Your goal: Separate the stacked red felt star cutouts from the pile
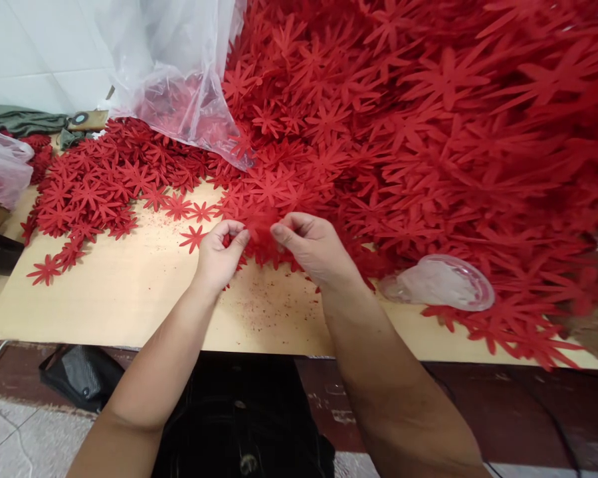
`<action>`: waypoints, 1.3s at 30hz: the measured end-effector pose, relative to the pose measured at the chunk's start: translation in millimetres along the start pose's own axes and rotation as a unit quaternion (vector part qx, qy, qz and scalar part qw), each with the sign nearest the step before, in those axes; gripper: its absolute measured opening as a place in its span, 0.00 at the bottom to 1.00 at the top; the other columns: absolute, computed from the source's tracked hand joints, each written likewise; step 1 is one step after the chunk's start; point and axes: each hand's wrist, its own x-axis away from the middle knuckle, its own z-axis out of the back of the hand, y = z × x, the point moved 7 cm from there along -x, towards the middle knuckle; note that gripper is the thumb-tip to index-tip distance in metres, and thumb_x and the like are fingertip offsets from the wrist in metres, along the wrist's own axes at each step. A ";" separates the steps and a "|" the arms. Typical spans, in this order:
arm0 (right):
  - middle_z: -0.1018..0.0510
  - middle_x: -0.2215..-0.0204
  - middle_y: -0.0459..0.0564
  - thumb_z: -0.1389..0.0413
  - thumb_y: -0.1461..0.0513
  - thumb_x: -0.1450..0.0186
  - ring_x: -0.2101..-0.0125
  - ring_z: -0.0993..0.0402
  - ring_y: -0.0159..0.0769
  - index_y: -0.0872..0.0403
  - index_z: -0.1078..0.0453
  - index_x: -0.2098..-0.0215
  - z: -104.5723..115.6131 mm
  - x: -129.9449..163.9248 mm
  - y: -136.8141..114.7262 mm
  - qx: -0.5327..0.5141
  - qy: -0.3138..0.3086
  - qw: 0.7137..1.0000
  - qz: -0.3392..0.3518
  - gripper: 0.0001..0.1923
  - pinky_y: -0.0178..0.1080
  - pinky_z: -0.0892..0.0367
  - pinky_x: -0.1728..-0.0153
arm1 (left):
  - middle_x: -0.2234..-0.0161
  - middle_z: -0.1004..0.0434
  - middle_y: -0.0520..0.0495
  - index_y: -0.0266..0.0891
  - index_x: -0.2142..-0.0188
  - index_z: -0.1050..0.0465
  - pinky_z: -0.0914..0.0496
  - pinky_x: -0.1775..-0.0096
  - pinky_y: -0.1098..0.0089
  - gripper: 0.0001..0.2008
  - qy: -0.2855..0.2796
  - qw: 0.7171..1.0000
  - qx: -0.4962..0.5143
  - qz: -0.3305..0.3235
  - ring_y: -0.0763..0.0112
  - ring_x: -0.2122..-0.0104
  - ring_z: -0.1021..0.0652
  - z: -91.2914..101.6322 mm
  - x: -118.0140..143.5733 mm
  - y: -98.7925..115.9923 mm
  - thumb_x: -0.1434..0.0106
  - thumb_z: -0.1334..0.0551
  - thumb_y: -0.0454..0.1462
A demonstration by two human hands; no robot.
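Both hands meet over the table near the front edge of a big heap of red flower-shaped cutouts (329,119). My left hand (222,249) is closed in a pinch, thumb against the fingers, with a bit of red showing between them. A hand's width to its right, my right hand (313,245) pinches too, thumb on forefinger. Between the fingertips is a blurred red flower cutout (260,229), which both hands appear to hold by its edges. A loose cutout (193,239) lies flat just left of my left hand.
A smaller pile of red cutouts (90,179) spreads at the left. Above it hangs a clear plastic bag (179,93). A translucent plastic dish (438,284) sits to the right of my right arm. Red specks dot the wooden tabletop (129,285). A black bag (82,377) is below the table's front edge.
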 end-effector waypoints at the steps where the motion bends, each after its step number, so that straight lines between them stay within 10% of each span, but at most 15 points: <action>1: 0.42 0.87 0.39 0.38 0.38 0.53 0.84 0.48 0.24 0.52 0.44 0.84 9.0 -2.6 0.3 -0.006 0.025 1.000 0.011 0.31 0.33 0.50 0.83 | 0.77 0.33 0.56 0.38 0.74 0.33 0.35 0.67 0.75 0.05 0.023 1.000 0.011 0.001 0.80 0.76 0.33 4.4 -1.7 -0.8 0.44 0.38 0.31; 6: 0.36 0.83 0.41 0.40 0.39 0.48 0.82 0.40 0.28 0.50 0.39 0.80 41.2 -12.3 -2.6 -0.029 0.127 0.990 0.058 0.25 0.35 0.40 0.80 | 0.77 0.33 0.56 0.38 0.74 0.34 0.36 0.69 0.77 0.05 0.054 0.997 0.044 0.014 0.81 0.76 0.34 9.7 -6.4 -5.7 0.44 0.39 0.32; 13: 0.26 0.76 0.44 0.37 0.49 0.47 0.74 0.30 0.31 0.52 0.30 0.71 -20.5 -7.0 -8.9 0.010 -0.055 0.997 0.057 0.16 0.37 0.32 0.71 | 0.76 0.32 0.56 0.39 0.75 0.33 0.35 0.67 0.75 0.06 -0.007 1.000 -0.005 0.001 0.79 0.75 0.32 -2.1 -1.8 -4.6 0.45 0.36 0.33; 22: 0.28 0.77 0.43 0.38 0.56 0.47 0.78 0.35 0.30 0.50 0.28 0.69 40.0 -20.3 8.4 -0.019 0.152 0.986 0.071 0.09 0.38 0.35 0.75 | 0.78 0.35 0.56 0.39 0.76 0.35 0.36 0.69 0.75 0.09 0.019 1.000 0.004 0.011 0.79 0.77 0.35 6.8 -5.7 -5.1 0.43 0.36 0.37; 29: 0.28 0.78 0.43 0.35 0.54 0.50 0.77 0.33 0.31 0.51 0.31 0.73 11.1 -16.0 -6.1 0.001 0.039 0.997 0.059 0.13 0.38 0.34 0.74 | 0.77 0.34 0.57 0.41 0.62 0.28 0.35 0.69 0.75 0.11 -0.038 0.999 0.014 0.008 0.79 0.76 0.33 -8.4 0.8 -1.8 0.47 0.33 0.34; 33: 0.28 0.78 0.43 0.36 0.55 0.49 0.77 0.33 0.30 0.52 0.31 0.73 -13.4 -8.9 -10.5 -0.003 -0.024 0.998 0.052 0.12 0.37 0.34 0.74 | 0.74 0.29 0.54 0.38 0.71 0.30 0.34 0.65 0.74 0.06 -0.027 1.000 0.003 -0.001 0.78 0.73 0.30 -6.2 0.0 -1.3 0.47 0.33 0.34; 39: 0.28 0.75 0.44 0.38 0.56 0.45 0.74 0.31 0.32 0.50 0.31 0.68 34.5 -22.7 2.2 0.032 0.119 0.987 0.102 0.10 0.41 0.30 0.71 | 0.76 0.33 0.56 0.39 0.72 0.33 0.35 0.68 0.75 0.05 0.067 0.997 0.041 -0.007 0.80 0.76 0.33 13.9 -5.5 -2.2 0.43 0.36 0.34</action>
